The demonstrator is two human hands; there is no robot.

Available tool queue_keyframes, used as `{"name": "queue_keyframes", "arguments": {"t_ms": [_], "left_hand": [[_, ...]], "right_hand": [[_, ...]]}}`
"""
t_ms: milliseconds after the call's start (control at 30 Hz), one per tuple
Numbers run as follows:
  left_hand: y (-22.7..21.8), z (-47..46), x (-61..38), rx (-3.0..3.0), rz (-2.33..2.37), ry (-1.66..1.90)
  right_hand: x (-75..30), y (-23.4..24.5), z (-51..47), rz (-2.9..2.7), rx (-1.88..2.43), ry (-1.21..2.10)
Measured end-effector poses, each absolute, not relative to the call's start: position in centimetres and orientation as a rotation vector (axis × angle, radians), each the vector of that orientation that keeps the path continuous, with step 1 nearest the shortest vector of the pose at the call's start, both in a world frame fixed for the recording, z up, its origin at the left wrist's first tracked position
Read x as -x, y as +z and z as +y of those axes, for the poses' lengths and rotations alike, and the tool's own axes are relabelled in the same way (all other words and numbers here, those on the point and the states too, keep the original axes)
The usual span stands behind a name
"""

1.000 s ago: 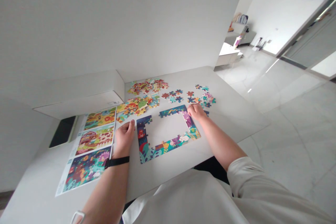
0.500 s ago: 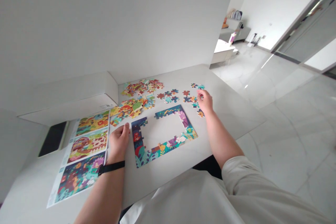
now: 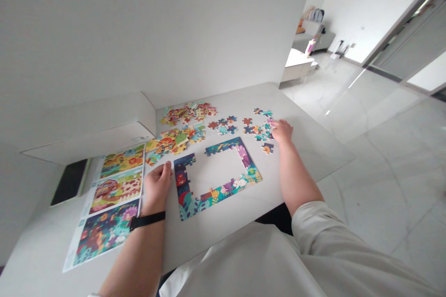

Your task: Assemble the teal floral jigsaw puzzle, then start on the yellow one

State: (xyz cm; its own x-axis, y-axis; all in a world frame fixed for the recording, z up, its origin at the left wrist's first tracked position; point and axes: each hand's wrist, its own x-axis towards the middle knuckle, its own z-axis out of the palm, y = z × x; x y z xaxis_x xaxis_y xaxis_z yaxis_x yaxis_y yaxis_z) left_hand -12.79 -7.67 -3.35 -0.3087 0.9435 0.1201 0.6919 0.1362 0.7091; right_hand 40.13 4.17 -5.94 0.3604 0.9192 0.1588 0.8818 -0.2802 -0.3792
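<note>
Jigsaw border [image 3: 228,188], partly joined, lies flat at the near middle of the light grey counter [image 3: 310,130]. At the counter's far left is a white box [image 3: 101,141], and on the near left lies a printed sheet [image 3: 104,216] with three colourful pictures. The border rings bare surface, with a gap in its far side toward the left. Just left of it rests the left hand [image 3: 158,186], curled with the thumb uppermost; I cannot tell whether its grip has hold of anything. Farther right, the right hand [image 3: 283,131] bends its fingers down at the right-hand piece group [image 3: 258,130]; its fingertips are too small to show how far open the grip is or whether it pinches a piece. A phone [image 3: 70,182] lies left of the sheet. Beyond the border are two mixed heaps, the yellow-green heap [image 3: 174,141] nearer and the red-pink heap [image 3: 190,112] farther, then a smaller central piece group [image 3: 223,126]. One orange-marked piece [image 3: 267,148] lies alone, nearer than the right-hand group.
</note>
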Motion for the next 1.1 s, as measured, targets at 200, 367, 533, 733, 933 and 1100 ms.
{"name": "queue_keyframes", "arguments": {"t_ms": [200, 367, 533, 733, 933, 1100], "left_hand": [[-3.2, -7.7, 12.7, -1.572, 2.064, 0.975], [-3.5, -7.6, 12.9, -1.550, 2.076, 0.974], [-3.5, -7.8, 12.8, -1.527, 2.083, 0.985], [-3.2, -8.2, 12.4, -1.541, 2.063, 1.024], [-2.8, -8.7, 11.9, -1.678, 2.005, 1.058], [-1.9, -9.2, 11.4, -1.730, 1.923, 1.166]], "right_hand": [[-39.6, -5.0, 3.8, -1.406, 2.416, 0.207], [-39.9, -4.4, 3.5, -1.365, 2.330, 0.218], [-41.2, -3.6, 2.5, -1.265, 2.162, 0.260], [-41.0, -3.2, 1.5, -1.454, 2.214, 0.423], [-40.2, -3.5, 1.6, -1.666, 2.253, 0.487], [-40.5, -3.5, 1.5, -1.691, 2.254, 0.518]]}}
